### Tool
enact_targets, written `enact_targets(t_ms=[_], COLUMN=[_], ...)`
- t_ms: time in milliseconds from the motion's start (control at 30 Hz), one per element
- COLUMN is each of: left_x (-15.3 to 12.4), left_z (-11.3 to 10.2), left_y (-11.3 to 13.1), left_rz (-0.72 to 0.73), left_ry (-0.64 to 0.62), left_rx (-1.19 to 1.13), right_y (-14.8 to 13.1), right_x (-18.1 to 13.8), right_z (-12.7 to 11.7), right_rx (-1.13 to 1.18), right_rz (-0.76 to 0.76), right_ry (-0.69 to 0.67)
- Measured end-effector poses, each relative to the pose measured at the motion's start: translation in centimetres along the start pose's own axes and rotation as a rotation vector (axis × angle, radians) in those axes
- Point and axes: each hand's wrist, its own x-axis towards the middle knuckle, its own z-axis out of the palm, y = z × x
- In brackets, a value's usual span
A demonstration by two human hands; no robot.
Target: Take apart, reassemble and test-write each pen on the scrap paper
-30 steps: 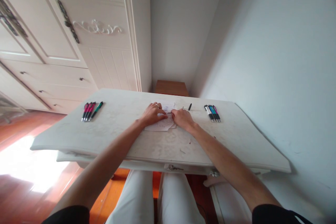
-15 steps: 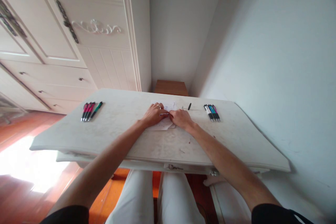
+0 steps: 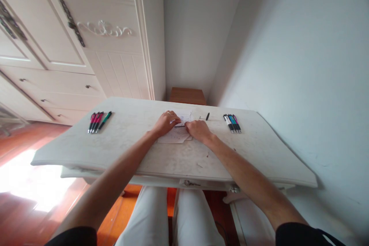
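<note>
Sheets of white paper (image 3: 173, 136) with handwriting lie under and between my hands at the middle of the table. My left hand (image 3: 166, 123), with a ring on one finger, rests over the paper's left side, fingertips pinched together; whatever is in them is too small to make out. My right hand (image 3: 198, 130) is closed at the paper's right edge. From its fingertips a thin dark stick (image 3: 180, 126) reaches left across the paper; its kind is not clear. A short black pen part (image 3: 207, 116) lies beyond my right hand.
The white table (image 3: 121, 153) bears several pink and black pens (image 3: 94, 122) and a green one (image 3: 104, 122) at left. At right lie several pens (image 3: 232, 123) in white, blue and purple. A wall (image 3: 302, 84) borders the right side; a wardrobe (image 3: 115, 65) stands behind left.
My left hand has moved slightly left, away from my right hand, uncovering more of the paper and the thin dark stick. The right hand stays nearly in place.
</note>
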Motion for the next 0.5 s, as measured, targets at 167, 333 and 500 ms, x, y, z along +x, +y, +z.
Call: enact_targets(t_ms=[167, 333, 500], left_x=[0.17, 0.23, 0.29], left_z=[-0.55, -0.62, -0.69], left_y=[-0.22, -0.39, -0.86], left_rz=[-0.132, -0.259, -0.334], left_ry=[0.111, 0.159, 0.210], left_rx=[-0.139, -0.214, -0.274], right_y=[-0.10, -0.06, -0.34], right_x=[0.01, 0.00, -0.12], right_z=[-0.12, -0.09, -0.58], right_rx=[-0.032, -0.039, -0.064], right_rz=[-0.047, -0.054, -0.097], right_ry=[0.013, 0.027, 0.032])
